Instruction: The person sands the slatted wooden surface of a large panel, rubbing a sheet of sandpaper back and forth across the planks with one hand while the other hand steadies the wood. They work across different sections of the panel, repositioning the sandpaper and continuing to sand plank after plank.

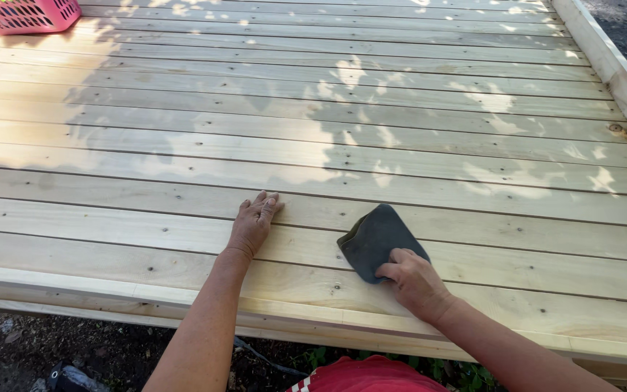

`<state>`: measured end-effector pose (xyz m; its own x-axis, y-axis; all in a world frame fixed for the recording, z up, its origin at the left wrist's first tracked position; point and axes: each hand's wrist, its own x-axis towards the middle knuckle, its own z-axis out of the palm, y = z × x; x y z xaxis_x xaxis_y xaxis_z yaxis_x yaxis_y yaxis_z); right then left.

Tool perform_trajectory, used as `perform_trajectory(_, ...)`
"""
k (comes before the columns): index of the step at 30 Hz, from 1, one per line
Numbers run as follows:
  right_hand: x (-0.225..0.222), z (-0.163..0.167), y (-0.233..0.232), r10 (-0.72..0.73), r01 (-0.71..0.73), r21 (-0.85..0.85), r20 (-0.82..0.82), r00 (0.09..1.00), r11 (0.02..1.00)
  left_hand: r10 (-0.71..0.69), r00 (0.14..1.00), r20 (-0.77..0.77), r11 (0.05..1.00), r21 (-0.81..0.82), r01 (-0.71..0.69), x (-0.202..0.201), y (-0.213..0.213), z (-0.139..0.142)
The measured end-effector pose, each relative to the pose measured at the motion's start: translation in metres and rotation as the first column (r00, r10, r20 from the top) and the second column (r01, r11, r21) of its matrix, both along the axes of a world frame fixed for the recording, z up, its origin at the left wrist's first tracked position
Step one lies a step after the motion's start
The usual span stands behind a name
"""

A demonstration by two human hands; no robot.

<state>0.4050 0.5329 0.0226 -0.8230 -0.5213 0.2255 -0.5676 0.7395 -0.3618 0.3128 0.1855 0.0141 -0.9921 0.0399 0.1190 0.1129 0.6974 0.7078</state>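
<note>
My left hand (253, 223) lies flat, palm down, on a pale wooden plank deck (328, 123), fingers together and holding nothing. To its right, my right hand (415, 279) presses on the near corner of a dark grey folded sheet, likely sandpaper or a cloth (375, 236), which lies flat on the boards. Both forearms reach in from the lower edge over the deck's front rim.
A pink plastic basket (27, 14) stands at the far left corner of the deck. A raised wooden side board (618, 69) runs along the right edge. Below the front rim lie dark soil (74, 352) and some green weeds (321, 357). Leaf shadows dapple the planks.
</note>
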Motion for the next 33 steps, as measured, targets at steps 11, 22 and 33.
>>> perform_trajectory(11, 0.002, 0.027, -0.037, -0.17, 0.137, 0.206, 0.154, 0.973, 0.969, 0.004, 0.993, 0.12, 0.988, 0.152, -0.022, 0.02, -0.029, 0.014)
perform_trajectory(22, -0.036, -0.002, -0.21, 0.124, -0.129, 0.07, 0.076, 0.989, 0.989, 0.175, 0.978, 0.118, 0.76, 0.615, -0.21, 0.037, -0.074, 0.019)
perform_trajectory(33, -0.016, 0.025, -0.152, -0.044, 0.023, 0.184, 0.114, 0.993, 0.983, 0.289, 0.947, -0.137, 0.927, -0.208, -0.313, 0.073, -0.114, 0.011)
